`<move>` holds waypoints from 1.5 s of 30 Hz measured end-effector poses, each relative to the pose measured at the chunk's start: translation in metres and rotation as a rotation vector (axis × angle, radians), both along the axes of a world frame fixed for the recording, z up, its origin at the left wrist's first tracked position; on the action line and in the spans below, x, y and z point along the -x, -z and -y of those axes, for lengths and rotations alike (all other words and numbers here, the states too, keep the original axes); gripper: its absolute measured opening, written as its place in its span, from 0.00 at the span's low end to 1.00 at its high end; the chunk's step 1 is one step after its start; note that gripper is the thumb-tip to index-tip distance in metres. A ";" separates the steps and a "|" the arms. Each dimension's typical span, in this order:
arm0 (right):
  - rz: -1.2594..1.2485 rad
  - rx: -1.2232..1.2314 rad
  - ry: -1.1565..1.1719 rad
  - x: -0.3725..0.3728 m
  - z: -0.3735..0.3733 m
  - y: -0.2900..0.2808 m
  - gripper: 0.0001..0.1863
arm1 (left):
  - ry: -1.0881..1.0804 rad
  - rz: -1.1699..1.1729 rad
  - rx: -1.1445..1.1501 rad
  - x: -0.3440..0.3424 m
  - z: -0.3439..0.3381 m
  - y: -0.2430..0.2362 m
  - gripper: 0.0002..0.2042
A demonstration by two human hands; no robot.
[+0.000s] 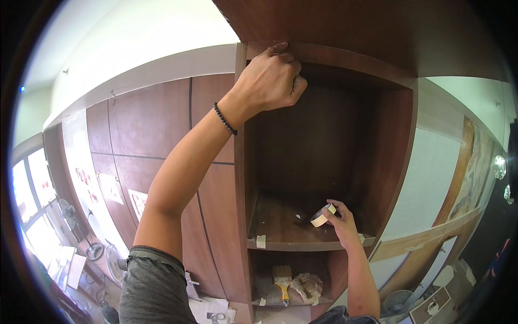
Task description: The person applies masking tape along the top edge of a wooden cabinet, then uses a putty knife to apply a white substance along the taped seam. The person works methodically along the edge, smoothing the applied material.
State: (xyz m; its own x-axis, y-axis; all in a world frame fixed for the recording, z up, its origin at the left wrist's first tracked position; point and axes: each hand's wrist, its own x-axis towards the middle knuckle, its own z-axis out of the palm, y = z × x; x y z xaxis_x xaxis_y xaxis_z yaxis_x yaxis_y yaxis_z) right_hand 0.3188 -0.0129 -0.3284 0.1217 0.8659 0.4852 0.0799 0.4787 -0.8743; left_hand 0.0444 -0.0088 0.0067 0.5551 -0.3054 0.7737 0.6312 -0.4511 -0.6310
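Note:
My left hand [273,80] is raised to the top front edge of a brown wooden cabinet [241,178]. Its fingers are curled and the thumb presses against the upper rail [345,60]; anything pinched there is hidden. Lower down, my right hand [343,224] grips a roll of cream masking tape [322,216] just above the shelf [286,229]. Small pieces of tape [261,241] stick to that shelf's front edge.
In the compartment below lie a paintbrush [282,278] with a yellow handle and a crumpled pale rag [307,287]. A brown panel [367,27] juts out overhead. Brown wall panels [156,119] stand at left, with a fan [114,262] near the window.

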 end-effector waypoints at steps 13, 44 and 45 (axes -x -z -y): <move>-0.038 -0.002 -0.007 -0.003 -0.006 0.007 0.29 | 0.063 -0.334 0.174 -0.205 0.028 -0.006 0.21; 0.048 -0.043 0.106 -0.003 -0.005 0.010 0.35 | -0.154 -0.524 0.004 -0.230 0.032 -0.014 0.18; 0.048 -0.034 0.102 -0.005 -0.004 0.009 0.36 | -0.195 -0.546 -0.021 -0.241 0.032 -0.016 0.17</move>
